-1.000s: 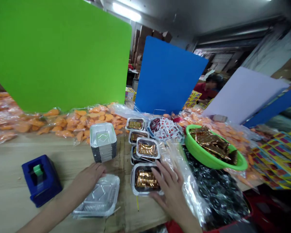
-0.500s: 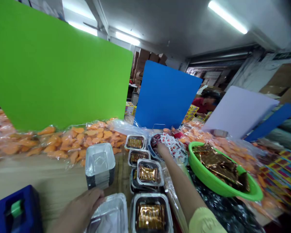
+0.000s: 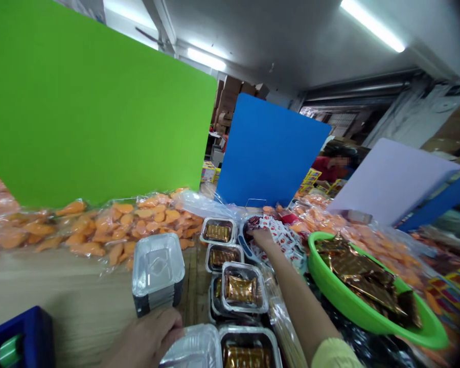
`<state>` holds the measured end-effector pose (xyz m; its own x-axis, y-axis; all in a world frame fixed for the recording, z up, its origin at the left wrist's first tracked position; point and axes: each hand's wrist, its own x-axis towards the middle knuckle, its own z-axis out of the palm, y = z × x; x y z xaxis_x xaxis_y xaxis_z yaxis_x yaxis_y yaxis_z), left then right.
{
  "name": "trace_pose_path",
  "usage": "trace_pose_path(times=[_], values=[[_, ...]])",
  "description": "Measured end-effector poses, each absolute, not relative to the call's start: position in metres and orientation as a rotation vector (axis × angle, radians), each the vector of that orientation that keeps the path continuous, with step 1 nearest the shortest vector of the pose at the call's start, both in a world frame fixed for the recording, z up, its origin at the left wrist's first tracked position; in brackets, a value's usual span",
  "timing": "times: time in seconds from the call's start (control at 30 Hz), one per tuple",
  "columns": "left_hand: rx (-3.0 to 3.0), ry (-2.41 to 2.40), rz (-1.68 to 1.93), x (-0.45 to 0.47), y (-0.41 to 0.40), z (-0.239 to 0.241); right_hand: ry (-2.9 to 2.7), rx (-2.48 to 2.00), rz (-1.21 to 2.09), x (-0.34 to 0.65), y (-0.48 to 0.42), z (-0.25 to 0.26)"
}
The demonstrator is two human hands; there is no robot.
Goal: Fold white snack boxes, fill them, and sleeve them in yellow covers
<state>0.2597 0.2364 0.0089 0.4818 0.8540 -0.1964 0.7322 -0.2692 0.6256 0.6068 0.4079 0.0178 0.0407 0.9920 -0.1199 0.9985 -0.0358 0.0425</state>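
Observation:
My left hand (image 3: pixel 151 335) is closed on the near-left rim of an empty foil tray (image 3: pixel 199 350). Just beyond it stands a stack of empty foil trays (image 3: pixel 158 266). To the right runs a row of foil trays holding gold-brown wrapped packets (image 3: pixel 241 289), some set on top of others. My right hand (image 3: pixel 261 238) reaches past this row into a blue-rimmed basin (image 3: pixel 246 249), at the dark red packets (image 3: pixel 253 223) on its left side. White sachets with red print (image 3: pixel 281 235) fill the rest of the basin. The right fingertips are hidden among the packets.
A green basin (image 3: pixel 371 301) of larger gold-brown packets stands at right on black plastic. Bagged orange pieces (image 3: pixel 149 214) line the table's back, below green (image 3: pixel 99 112), blue (image 3: pixel 272 153) and pale panels. A blue tape dispenser (image 3: pixel 30 332) sits front left. Another person works beyond.
My left hand has brought the foil tray rightward, up against the row of filled trays. My right hand stays in the basin of sachets. The view has shifted slightly.

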Motion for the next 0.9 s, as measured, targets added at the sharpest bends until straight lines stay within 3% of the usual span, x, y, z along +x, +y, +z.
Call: trace_pose_path(times=[0.23,0.43,0.53,0.6,0.63,0.7,0.77,0.83,0.9], values=[[2.031,1.364,0.199,0.260,0.232,0.021,2.143,2.518,-0.042,0.614,0.405,0.029],[2.092,1.323,0.251,0.284,0.233,0.040,2.424,2.692,-0.336,0.610,0.348,0.077],[2.130,1.285,0.258,0.300,0.238,0.045,2.639,2.590,-0.673,0.583,0.287,0.099],[2.165,1.269,0.272,0.313,0.241,0.047,2.915,2.247,-1.305,0.560,0.241,0.110],[2.180,1.256,0.283,0.319,0.242,0.047,2.996,2.067,-1.405,0.550,0.221,0.114],[2.204,1.206,0.307,0.331,0.240,0.048,3.133,1.760,-1.338,0.536,0.188,0.119],[2.221,1.159,0.307,0.340,0.236,0.048,3.149,1.728,-1.149,0.539,0.171,0.121],[2.233,1.132,0.285,0.344,0.231,0.048,3.042,2.098,-0.938,0.562,0.168,0.121],[2.235,1.118,0.270,0.346,0.225,0.046,2.673,2.783,-0.488,0.601,0.176,0.120]])
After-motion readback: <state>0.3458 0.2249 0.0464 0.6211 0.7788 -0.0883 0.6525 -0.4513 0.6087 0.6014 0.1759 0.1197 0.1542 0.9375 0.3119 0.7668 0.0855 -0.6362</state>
